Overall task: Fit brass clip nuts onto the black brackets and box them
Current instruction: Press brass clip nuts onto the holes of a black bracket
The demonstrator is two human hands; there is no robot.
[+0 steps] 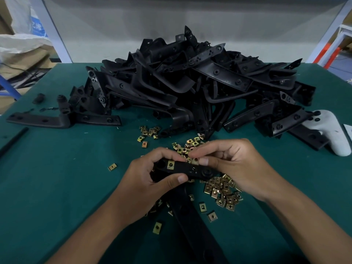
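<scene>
My left hand [150, 180] grips one end of a black bracket [192, 169] above the green table, thumb underneath and fingers curled over the top. One brass clip nut [170, 165] sits fitted on the bracket's upper edge. My right hand [234, 164] pinches a second brass clip nut [195, 160] against the bracket's top edge, near its middle. The bracket's long leg [192, 216] runs down toward me between my forearms. Loose brass clip nuts [223, 193] lie scattered under and around both hands.
A big heap of black brackets [190, 86] fills the back of the green table [57, 178]. A white handheld controller [331, 130] lies at the right. A single black bracket [47, 120] lies flat at the left, and more clip nuts [148, 131] sit by the heap.
</scene>
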